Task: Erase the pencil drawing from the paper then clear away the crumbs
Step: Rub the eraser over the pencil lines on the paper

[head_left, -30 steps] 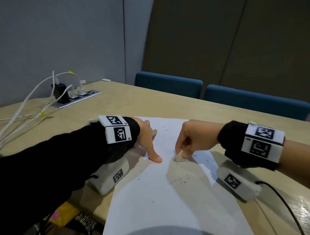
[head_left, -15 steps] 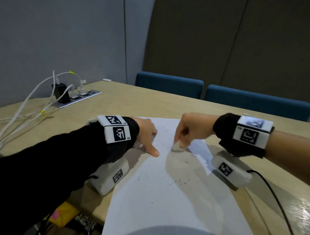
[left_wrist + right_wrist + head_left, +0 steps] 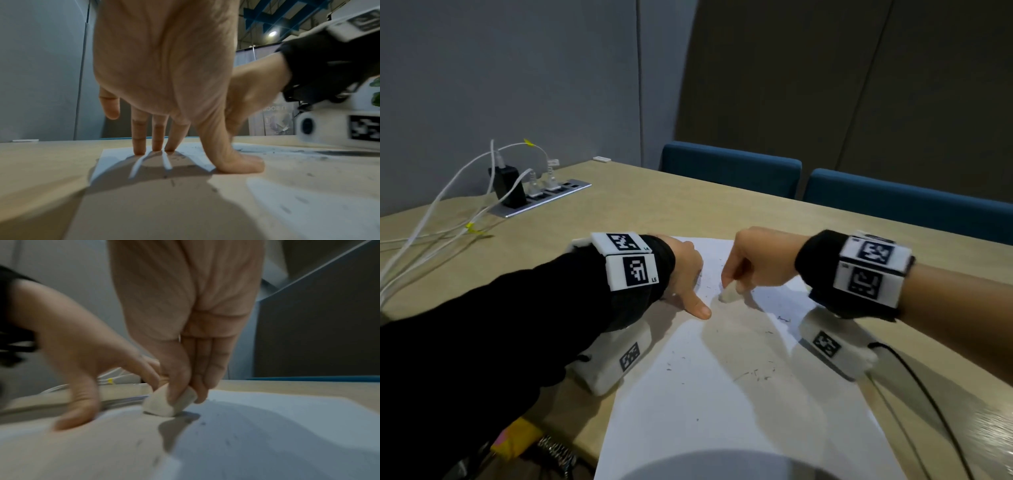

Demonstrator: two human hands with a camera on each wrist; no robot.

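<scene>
Eraser [image 3: 168, 404], rounded white lump pinched on smooth paper [image 3: 722, 394]

The paper [image 3: 722, 411] is white, flecked with dark grey crumbs [image 3: 756, 373]. The eraser [image 3: 727, 295] is off-white, greyed at one end. The worktop [image 3: 654, 212] is pale tan wood. Both wrist bands [image 3: 631, 262] are white with black square-code patterns. The chairs [image 3: 729, 171] are blue and the cables [image 3: 431, 219] white with yellow tags.
</scene>
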